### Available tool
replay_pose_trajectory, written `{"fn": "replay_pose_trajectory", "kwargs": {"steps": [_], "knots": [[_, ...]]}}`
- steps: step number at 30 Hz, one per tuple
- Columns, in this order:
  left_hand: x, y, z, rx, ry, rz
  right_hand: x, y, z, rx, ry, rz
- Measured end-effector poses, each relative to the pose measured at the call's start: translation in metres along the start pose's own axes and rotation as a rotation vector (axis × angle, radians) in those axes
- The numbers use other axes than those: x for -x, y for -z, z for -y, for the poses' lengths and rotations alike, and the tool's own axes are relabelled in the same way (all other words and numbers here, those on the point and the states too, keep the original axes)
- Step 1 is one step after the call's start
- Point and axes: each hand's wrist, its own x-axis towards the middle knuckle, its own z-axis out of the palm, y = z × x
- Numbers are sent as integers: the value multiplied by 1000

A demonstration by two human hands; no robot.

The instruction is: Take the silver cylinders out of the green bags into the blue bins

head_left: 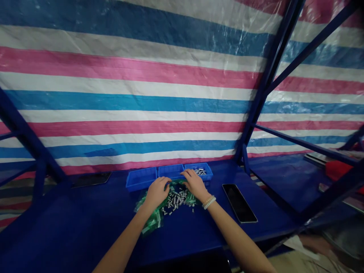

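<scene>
My left hand (pixel 158 191) is at the left of a loose pile of small silvery metal fasteners (pixel 178 198), its fingers bent and parted from the thumb. Across the pile, my right hand (pixel 196 185) curves in from the right, fingers also apart, close to the front of the blue bins. Crumpled green plastic bag (pixel 153 220) lies under and around the pile, partly beneath both hands. Neither hand visibly holds a fastener. Behind them stand a left blue bin (pixel 141 180), a middle blue bin (pixel 170 171) and a right blue bin (pixel 209 174) with similar metal pieces inside.
A phone (pixel 239 203) lies on the blue table (pixel 93 220) to the right. Another flat dark device (pixel 91 179) rests at the back left. Blue metal frame posts (pixel 257 102) rise on both sides. A striped plastic sheet (pixel 136 94) hangs behind.
</scene>
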Motion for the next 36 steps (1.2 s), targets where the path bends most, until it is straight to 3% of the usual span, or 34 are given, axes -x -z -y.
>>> {"fn": "replay_pose_trajectory", "kwargs": {"steps": [7,11,16,21,25,31,36], "knots": [[-8,-10,-5,-52,-170,169,12,2,-6,107,-7,3],[-8,-19,-9,-127,-212,203,22,5,-7,86,36,35],[-4,-25,-8,-193,-218,200,29,5,-9,-134,2,-72],[-1,-22,-2,-184,-276,180,30,-4,-6,-405,-156,-263],[2,-20,0,-109,-344,144,28,-7,1,-467,-154,-293],[7,-25,-5,-196,-267,77,31,-8,5,-483,-126,-326],[6,-28,-7,-268,-206,113,37,-8,4,-496,-190,-357]]}}
